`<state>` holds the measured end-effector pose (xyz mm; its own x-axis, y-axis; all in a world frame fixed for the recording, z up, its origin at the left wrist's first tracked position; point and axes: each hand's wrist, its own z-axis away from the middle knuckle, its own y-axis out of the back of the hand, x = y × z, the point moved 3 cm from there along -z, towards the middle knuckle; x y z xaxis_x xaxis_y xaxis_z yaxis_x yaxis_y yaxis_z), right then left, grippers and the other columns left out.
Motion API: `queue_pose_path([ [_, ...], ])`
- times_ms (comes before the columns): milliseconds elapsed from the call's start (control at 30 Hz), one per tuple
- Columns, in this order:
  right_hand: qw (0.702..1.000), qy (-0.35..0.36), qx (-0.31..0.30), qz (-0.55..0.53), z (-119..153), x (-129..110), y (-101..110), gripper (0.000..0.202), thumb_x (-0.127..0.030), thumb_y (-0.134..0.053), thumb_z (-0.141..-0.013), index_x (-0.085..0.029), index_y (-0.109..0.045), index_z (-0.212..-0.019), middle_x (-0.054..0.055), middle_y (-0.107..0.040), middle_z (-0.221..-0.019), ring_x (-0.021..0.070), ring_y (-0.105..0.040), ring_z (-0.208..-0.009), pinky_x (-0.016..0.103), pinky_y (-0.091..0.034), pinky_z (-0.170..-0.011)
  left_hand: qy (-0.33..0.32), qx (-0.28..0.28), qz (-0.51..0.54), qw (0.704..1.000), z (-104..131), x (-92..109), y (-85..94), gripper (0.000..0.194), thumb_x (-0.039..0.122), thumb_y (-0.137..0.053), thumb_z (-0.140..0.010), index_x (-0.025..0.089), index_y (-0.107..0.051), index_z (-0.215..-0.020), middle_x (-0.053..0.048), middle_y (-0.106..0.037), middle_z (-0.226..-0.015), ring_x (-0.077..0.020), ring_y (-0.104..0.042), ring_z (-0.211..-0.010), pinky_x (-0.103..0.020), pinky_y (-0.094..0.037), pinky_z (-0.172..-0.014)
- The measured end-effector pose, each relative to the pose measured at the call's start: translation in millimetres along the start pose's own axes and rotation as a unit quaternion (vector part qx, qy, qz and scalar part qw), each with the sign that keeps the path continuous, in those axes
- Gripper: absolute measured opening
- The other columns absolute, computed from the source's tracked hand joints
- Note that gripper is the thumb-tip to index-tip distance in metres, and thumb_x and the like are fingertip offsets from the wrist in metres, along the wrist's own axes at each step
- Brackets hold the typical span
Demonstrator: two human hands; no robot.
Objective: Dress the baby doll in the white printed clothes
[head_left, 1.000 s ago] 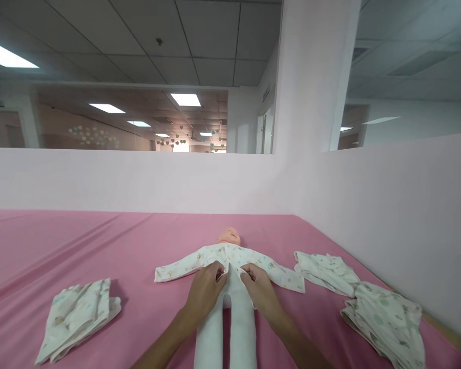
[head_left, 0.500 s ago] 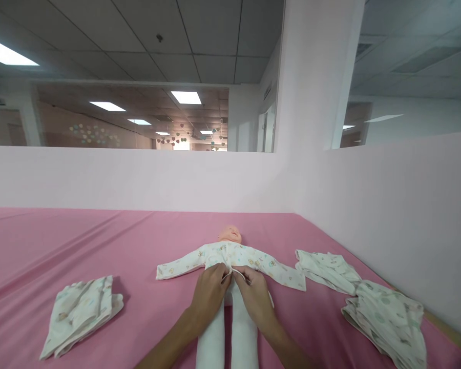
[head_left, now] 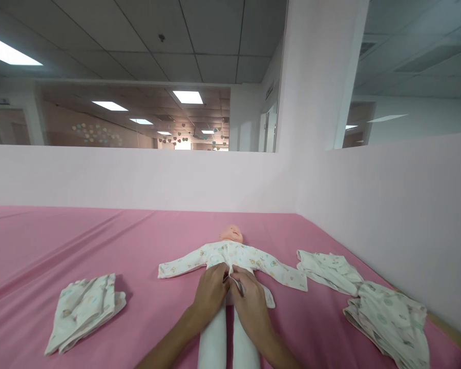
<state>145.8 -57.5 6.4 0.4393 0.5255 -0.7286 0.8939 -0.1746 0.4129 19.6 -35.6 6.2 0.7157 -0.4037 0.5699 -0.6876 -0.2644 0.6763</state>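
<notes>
A baby doll (head_left: 231, 234) lies on its back with its head at the far end. It wears a white patterned baby shirt (head_left: 271, 262) with both sleeves spread sideways, and its white legs (head_left: 212, 341) stretch toward me. My left hand (head_left: 212, 287) pinches the front edge of the shirt over the doll's belly. Right beside it, my right hand (head_left: 249, 297) is closed on the other front edge, with a fold of cloth showing between the fingers. Both sets of fingertips nearly meet at the middle. What exactly they grip there is partly hidden.
A pink sheet (head_left: 146, 318) covers the surface. Folded patterned clothes (head_left: 86, 310) lie at the left. More light clothes (head_left: 328, 270) and another folded pile (head_left: 392, 318) lie at the right, near the white wall (head_left: 407, 205). Windows rise behind the low wall.
My right hand has drawn in closer to the left one, and its fingers have shifted on the shirt edge. The shirt's lower right corner now shows more. The view has moved slightly.
</notes>
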Motion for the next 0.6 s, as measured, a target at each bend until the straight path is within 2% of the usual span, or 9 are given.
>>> queue_pose_path([
  [133, 0.999, 0.018, -0.016, 0.026, 1.3, 1.3, -0.1, 0.027, -0.023, -0.045, -0.092, -0.021, -0.072, -0.096, 0.008, -0.067, -0.121, 0.0235, -0.059, -0.116, 0.039, -0.045, -0.101, 0.020, -0.061, 0.107, 0.992, -5.1, -2.2, 11.1, 0.014, 0.023, -0.046, -0.078, 0.019, -0.040, -0.066, 0.004, -0.046, -0.064, -0.0122, -0.037, -0.062, -0.026, -0.024, -0.058],
  [300, 0.996, 0.045, -0.045, 0.068, 3.8, -1.5, -2.8, 0.032, -0.018, -0.043, -0.092, -0.021, -0.073, -0.103, 0.008, -0.061, -0.132, 0.0246, -0.055, -0.123, 0.043, -0.041, -0.106, 0.026, -0.191, 0.240, 0.952, -11.4, -9.5, 21.2, 0.016, 0.028, -0.046, -0.081, 0.018, -0.044, -0.069, 0.005, -0.041, -0.065, -0.0103, -0.035, -0.061, -0.023, -0.029, -0.058],
  [367, 0.993, 0.065, -0.054, 0.081, 5.2, -4.9, -3.0, 0.034, -0.015, -0.042, -0.091, -0.022, -0.073, -0.104, 0.007, -0.061, -0.133, 0.0244, -0.054, -0.124, 0.044, -0.040, -0.108, 0.036, -0.194, 0.246, 0.949, -12.5, -11.8, 21.3, 0.023, 0.035, -0.047, -0.084, 0.018, -0.044, -0.068, 0.005, -0.041, -0.064, -0.0102, -0.035, -0.060, -0.023, -0.029, -0.057],
  [433, 0.992, 0.073, -0.058, 0.087, 6.0, -7.1, -2.2, 0.034, -0.014, -0.042, -0.091, -0.023, -0.073, -0.102, 0.006, -0.061, -0.132, 0.0241, -0.054, -0.125, 0.044, -0.039, -0.109, 0.046, -0.171, 0.235, 0.956, -12.8, -13.0, 20.3, 0.029, 0.040, -0.048, -0.084, 0.019, -0.042, -0.067, 0.005, -0.041, -0.064, -0.0102, -0.036, -0.060, -0.023, -0.030, -0.058],
  [500, 0.993, 0.066, -0.060, 0.083, 6.0, -6.9, -1.0, 0.033, -0.016, -0.042, -0.091, -0.023, -0.073, -0.100, 0.006, -0.061, -0.133, 0.0238, -0.054, -0.125, 0.044, -0.039, -0.109, 0.051, -0.158, 0.224, 0.960, -12.6, -13.1, 19.1, 0.032, 0.044, -0.049, -0.085, 0.019, -0.041, -0.066, 0.005, -0.041, -0.063, -0.0103, -0.036, -0.060, -0.023, -0.030, -0.057],
  [600, 0.996, 0.044, -0.063, 0.056, 5.6, -2.5, 0.1, 0.032, -0.019, -0.044, -0.091, -0.023, -0.073, -0.102, 0.006, -0.061, -0.134, 0.0235, -0.055, -0.124, 0.043, -0.042, -0.107, 0.043, -0.171, 0.232, 0.957, -12.2, -12.7, 18.4, 0.032, 0.045, -0.050, -0.084, 0.018, -0.044, -0.067, 0.005, -0.043, -0.063, -0.0101, -0.037, -0.059, -0.023, -0.031, -0.057],
])
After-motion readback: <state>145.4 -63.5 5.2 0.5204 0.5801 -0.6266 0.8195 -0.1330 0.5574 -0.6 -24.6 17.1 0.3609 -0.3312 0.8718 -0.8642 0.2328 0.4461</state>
